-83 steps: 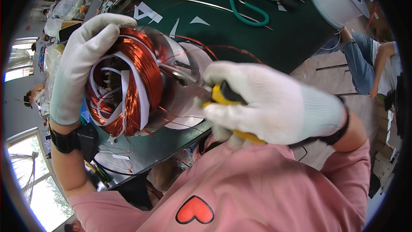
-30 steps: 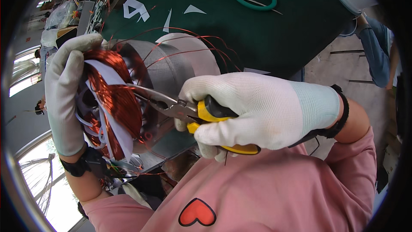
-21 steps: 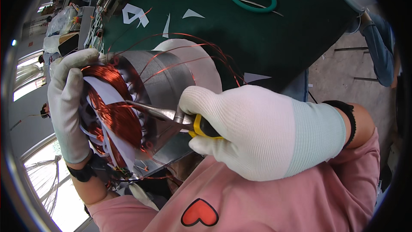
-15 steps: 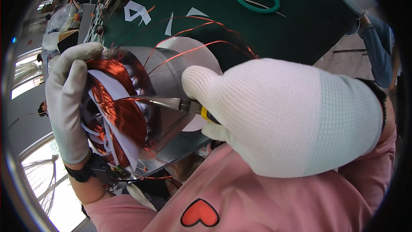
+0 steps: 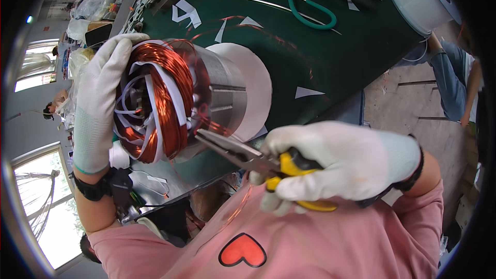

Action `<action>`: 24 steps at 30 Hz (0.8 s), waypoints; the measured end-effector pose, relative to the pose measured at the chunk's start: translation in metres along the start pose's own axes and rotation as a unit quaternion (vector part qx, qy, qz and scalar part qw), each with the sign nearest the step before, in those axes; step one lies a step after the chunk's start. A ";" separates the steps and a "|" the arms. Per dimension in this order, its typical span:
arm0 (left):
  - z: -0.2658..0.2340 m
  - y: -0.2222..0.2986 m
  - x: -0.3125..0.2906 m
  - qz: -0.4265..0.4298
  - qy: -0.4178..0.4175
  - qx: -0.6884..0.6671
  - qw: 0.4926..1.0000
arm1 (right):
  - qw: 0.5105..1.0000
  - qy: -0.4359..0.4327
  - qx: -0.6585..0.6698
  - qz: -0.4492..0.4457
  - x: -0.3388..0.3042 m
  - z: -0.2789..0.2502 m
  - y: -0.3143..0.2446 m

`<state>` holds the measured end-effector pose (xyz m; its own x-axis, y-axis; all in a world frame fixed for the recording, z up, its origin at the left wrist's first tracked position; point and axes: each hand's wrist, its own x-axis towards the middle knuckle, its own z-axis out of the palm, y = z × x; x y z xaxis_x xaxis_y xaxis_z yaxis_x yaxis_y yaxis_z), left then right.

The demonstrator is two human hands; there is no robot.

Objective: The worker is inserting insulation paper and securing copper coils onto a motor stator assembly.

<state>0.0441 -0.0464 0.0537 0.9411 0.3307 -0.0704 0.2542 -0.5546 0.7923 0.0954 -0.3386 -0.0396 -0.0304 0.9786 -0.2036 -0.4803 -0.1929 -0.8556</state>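
A motor stator (image 5: 228, 98) with a grey metal body lies on its side on the green tabletop. Thick copper windings (image 5: 175, 129) bulge from its near end, with white insulating strips (image 5: 166, 89) between them. My left hand (image 5: 98, 113), in a white knit glove, is wrapped round the windings' left edge, fingers over the top. In my gloved right hand (image 5: 346, 163) are long-nose pliers (image 5: 245, 156) with yellow and black handles. Their tips are beside the windings' lower right edge, near loose copper wire; whether they touch it I cannot tell. Blurred copper wires trail over the table and down my front.
Green-handled scissors (image 5: 323, 20) and a thin metal rod (image 5: 248, 0) lie at the far side. Paper scraps (image 5: 186, 13) are scattered about. A white round disc (image 5: 258, 85) sits behind the stator. A white spool (image 5: 421, 0) stands far right, near another person's sleeve (image 5: 448, 90).
My right hand and the pliers have drawn back from the windings toward my body. The stator has turned slightly under my left hand, and the raised wire loops now lie lower.
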 end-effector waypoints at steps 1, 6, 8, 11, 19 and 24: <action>-0.003 0.001 0.001 0.024 0.010 0.026 0.999 | 0.996 -0.022 -0.026 -0.083 0.007 0.005 0.004; -0.014 -0.001 0.018 0.039 -0.162 0.053 0.985 | 0.997 0.059 0.042 -0.017 0.022 0.009 0.001; -0.013 -0.003 0.016 0.027 -0.154 0.022 0.987 | 0.996 0.071 0.014 -0.048 0.027 0.010 0.009; -0.008 -0.010 0.016 0.013 -0.123 -0.043 0.991 | 0.996 0.081 0.014 -0.029 0.027 0.011 -0.016; -0.006 0.001 0.015 0.042 -0.075 0.038 0.996 | 0.803 0.174 -0.548 -0.154 0.019 -0.009 -0.032; -0.015 -0.005 0.009 0.015 -0.097 0.001 0.995 | 0.929 0.084 -0.320 0.169 0.016 -0.020 -0.090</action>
<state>0.0482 -0.0292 0.0584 0.9735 0.1607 -0.1626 0.2257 -0.5640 0.7944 0.1560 -0.3069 0.0243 0.0780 0.8401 -0.5369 0.1521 -0.5422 -0.8263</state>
